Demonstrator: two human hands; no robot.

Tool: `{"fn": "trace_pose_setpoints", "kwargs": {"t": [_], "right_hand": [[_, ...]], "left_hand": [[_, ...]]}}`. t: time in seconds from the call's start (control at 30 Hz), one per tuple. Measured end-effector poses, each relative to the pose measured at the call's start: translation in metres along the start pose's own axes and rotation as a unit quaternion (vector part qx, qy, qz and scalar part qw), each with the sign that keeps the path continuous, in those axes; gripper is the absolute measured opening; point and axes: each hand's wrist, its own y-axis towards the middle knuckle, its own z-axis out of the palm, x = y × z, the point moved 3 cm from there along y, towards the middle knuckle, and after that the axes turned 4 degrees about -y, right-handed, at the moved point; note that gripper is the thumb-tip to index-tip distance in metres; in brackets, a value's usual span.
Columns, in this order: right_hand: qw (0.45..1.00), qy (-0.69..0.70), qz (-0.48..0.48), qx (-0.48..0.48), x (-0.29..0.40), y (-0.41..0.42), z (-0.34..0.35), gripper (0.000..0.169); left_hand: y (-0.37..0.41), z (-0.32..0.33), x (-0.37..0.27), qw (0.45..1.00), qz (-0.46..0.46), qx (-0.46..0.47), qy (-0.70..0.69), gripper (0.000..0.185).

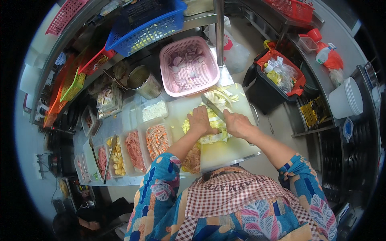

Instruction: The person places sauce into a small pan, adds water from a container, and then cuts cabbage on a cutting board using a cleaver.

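My right hand [239, 125] grips the handle of a kitchen knife [213, 106], its blade slanting up and left over pale yellow-green leafy cabbage [218, 137]. My left hand [200, 122] presses down on the cabbage, just left of the blade, and steadies it. Cut cabbage strips [224, 95] lie heaped beyond the knife, with finer shreds by my left fingers. All of this rests on a white cutting board [217, 156]. Part of the cabbage is hidden under my hands.
A pink basket [164, 64] with sliced onion stands behind the board. Leftward are tubs of crab sticks [156, 140], minced meat [135, 150] and yellow chunks [117, 156], plus a metal pot [150, 87]. A bin [264, 93] stands right; a person [90, 224] is lower left.
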Motion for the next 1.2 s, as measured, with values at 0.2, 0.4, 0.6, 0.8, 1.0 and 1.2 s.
{"fn": "trace_pose_setpoints", "kwargs": {"t": [0.2, 0.4, 0.6, 0.8, 1.0, 1.2], "right_hand": [[0.999, -0.008, 0.039, 0.0, 0.009, 0.037, 0.022, 0.033], [0.979, 0.015, 0.108, 0.173, 0.028, 0.004, -0.018, 0.032], [0.995, 0.012, 0.082, -0.046, -0.018, -0.016, 0.067, 0.03], [0.996, 0.013, 0.074, -0.045, -0.016, -0.025, 0.046, 0.03], [0.995, 0.009, 0.098, -0.024, -0.008, -0.055, 0.053, 0.032], [0.995, -0.034, 0.072, -0.064, -0.01, -0.058, 0.049, 0.023]], "left_hand": [[-0.001, -0.003, -0.001, 0.999, 0.019, 0.01, -0.047, 0.116], [-0.011, 0.0, 0.013, 0.997, -0.008, 0.014, -0.069, 0.115], [-0.004, 0.004, 0.003, 0.998, 0.017, -0.007, -0.056, 0.12], [-0.012, -0.011, 0.01, 0.999, 0.008, 0.045, 0.012, 0.142], [-0.021, 0.003, 0.027, 0.999, 0.017, 0.035, 0.033, 0.151], [-0.015, 0.008, 0.045, 0.995, 0.035, 0.001, -0.094, 0.146]]}}
